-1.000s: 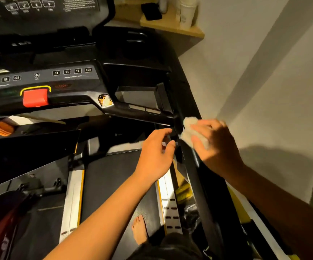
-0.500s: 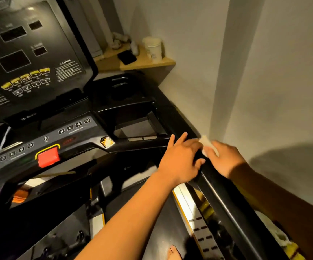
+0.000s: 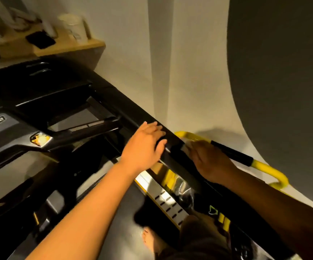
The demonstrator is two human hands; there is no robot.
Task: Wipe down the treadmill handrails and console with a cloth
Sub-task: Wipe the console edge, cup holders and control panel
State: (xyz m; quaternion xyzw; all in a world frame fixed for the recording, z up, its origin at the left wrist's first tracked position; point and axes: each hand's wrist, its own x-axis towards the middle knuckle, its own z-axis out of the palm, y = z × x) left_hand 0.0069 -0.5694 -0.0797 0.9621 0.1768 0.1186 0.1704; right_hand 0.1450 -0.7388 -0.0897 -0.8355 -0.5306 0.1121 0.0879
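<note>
While our left hand [image 3: 144, 147] rests open on the handrail [image 3: 125, 107] and our right hand [image 3: 212, 162] clutches the cloth [image 3: 186, 146], that small wad may slide off the rail's far edge.

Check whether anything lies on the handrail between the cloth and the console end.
Yes: the left hand rests across the handrail just up-rail of the blurred cloth held by the right hand. Beyond it the rail looks bare.

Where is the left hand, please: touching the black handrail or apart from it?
Touching. The head view shows the left hand lying on the black handrail, fingers over its top.
</note>
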